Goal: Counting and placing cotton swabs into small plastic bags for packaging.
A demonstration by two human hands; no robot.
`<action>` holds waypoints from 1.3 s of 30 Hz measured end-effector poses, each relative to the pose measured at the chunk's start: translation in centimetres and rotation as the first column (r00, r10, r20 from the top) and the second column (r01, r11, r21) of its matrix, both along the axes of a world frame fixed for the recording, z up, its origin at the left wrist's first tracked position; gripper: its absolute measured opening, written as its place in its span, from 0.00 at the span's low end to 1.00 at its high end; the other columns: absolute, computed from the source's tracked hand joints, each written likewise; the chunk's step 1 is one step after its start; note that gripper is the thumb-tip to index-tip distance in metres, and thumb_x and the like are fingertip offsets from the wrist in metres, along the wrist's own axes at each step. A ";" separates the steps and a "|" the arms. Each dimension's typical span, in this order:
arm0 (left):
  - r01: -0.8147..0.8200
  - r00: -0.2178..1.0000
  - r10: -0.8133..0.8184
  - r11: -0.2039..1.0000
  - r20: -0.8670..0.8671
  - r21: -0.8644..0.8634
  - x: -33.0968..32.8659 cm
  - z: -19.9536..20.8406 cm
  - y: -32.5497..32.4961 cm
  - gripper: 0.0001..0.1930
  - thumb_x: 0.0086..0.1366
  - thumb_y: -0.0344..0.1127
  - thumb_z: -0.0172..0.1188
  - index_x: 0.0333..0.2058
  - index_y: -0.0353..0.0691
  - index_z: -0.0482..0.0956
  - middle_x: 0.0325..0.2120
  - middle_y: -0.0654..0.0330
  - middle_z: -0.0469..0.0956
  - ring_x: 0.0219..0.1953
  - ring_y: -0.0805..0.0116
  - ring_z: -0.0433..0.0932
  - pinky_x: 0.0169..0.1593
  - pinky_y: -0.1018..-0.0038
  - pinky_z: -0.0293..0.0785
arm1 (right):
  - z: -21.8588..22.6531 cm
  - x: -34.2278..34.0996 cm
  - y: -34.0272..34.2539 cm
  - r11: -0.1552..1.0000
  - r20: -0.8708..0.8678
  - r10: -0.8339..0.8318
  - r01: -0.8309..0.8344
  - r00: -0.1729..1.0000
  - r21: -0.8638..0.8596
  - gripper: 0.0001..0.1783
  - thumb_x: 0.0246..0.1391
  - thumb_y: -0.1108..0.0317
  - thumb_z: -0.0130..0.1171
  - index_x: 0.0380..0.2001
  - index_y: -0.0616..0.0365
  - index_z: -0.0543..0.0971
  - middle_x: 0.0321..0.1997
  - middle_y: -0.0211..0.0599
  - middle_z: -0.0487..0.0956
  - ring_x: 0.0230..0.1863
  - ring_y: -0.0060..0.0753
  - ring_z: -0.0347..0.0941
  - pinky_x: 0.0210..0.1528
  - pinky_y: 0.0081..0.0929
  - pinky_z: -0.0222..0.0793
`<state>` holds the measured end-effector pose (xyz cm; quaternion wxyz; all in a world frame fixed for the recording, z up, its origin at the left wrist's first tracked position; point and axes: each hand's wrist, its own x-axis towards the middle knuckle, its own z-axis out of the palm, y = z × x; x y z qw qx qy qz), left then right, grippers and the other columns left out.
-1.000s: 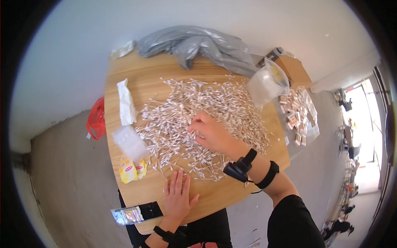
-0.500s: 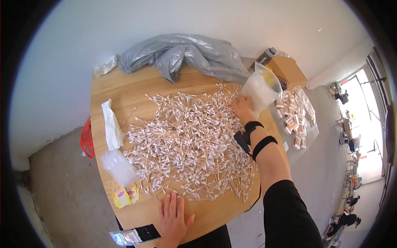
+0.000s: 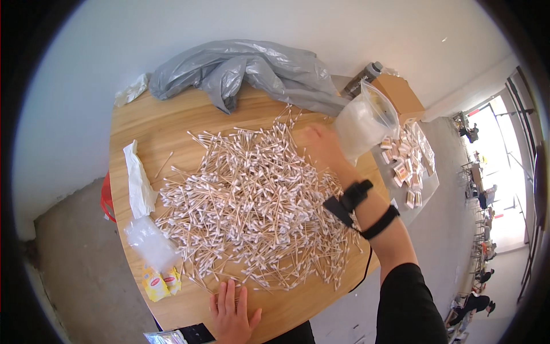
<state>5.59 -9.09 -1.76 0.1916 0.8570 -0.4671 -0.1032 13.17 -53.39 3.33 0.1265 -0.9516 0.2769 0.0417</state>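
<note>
A wide heap of cotton swabs (image 3: 246, 200), pale sticks with white tips, lies loose across the wooden table (image 3: 172, 123). My left hand (image 3: 234, 315) rests flat at the heap's near edge, fingers stretched out, nothing in it. At the far right edge of the heap is my right hand (image 3: 319, 146), palm down and smeared by motion; I cannot make out whether its fingers hold anything. Just right of that hand stands a translucent plastic bag (image 3: 364, 123) with its mouth open. One single swab (image 3: 164, 164) lies apart on the left.
Crumpled grey plastic sheeting (image 3: 246, 71) lies along the far edge. At left are a white wrapper (image 3: 139, 180), clear plastic bags (image 3: 152, 243) and yellow packets (image 3: 160, 282). Beyond the right edge sit small boxes (image 3: 405, 166), a cardboard box (image 3: 401, 97) and a dark bottle (image 3: 366, 77).
My right hand has moved left, away from the plastic bag and over the heap's far right edge. My left hand stays flat on the table. The view has shifted slightly.
</note>
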 end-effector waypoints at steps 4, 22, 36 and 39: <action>0.011 1.000 -0.011 1.000 -0.023 0.002 0.1 0.3 -0.1 0.35 0.54 0.51 0.62 0.57 0.38 0.66 0.62 0.45 0.57 0.66 0.46 0.54 0.64 0.45 0.47 | -2.8 2.0 -7.0 0.948 -0.192 -0.272 0.229 0.943 -0.221 0.29 0.58 0.45 0.47 0.51 0.57 0.75 0.57 0.55 0.70 0.61 0.58 0.61 0.65 0.47 0.47; 0.004 0.997 -0.010 0.996 -0.072 -0.086 0.5 1.2 -0.3 0.34 0.58 0.47 0.60 0.60 0.38 0.63 0.64 0.47 0.57 0.66 0.45 0.54 0.66 0.51 0.49 | -5.0 4.9 1.1 0.743 0.280 0.226 -0.351 0.933 0.570 0.21 0.53 0.61 0.60 0.50 0.56 0.76 0.49 0.43 0.72 0.49 0.41 0.70 0.53 0.32 0.65; 0.016 1.000 -0.016 0.996 -0.005 -0.089 -0.3 -0.3 -0.9 0.30 0.54 0.45 0.63 0.52 0.35 0.67 0.61 0.43 0.58 0.66 0.45 0.53 0.65 0.46 0.45 | 1.5 -7.9 15.6 0.890 0.458 0.131 -0.307 0.879 0.337 0.10 0.49 0.71 0.59 0.37 0.54 0.77 0.40 0.43 0.73 0.45 0.46 0.70 0.46 0.33 0.68; 0.025 1.000 -0.024 0.996 0.021 -0.088 -0.2 -0.2 -0.8 0.31 0.54 0.45 0.62 0.53 0.35 0.66 0.62 0.43 0.58 0.66 0.45 0.53 0.66 0.46 0.44 | 1.8 -9.7 16.3 0.833 0.538 0.194 -0.428 0.820 0.352 0.09 0.50 0.71 0.58 0.37 0.53 0.78 0.40 0.43 0.75 0.45 0.46 0.71 0.47 0.34 0.68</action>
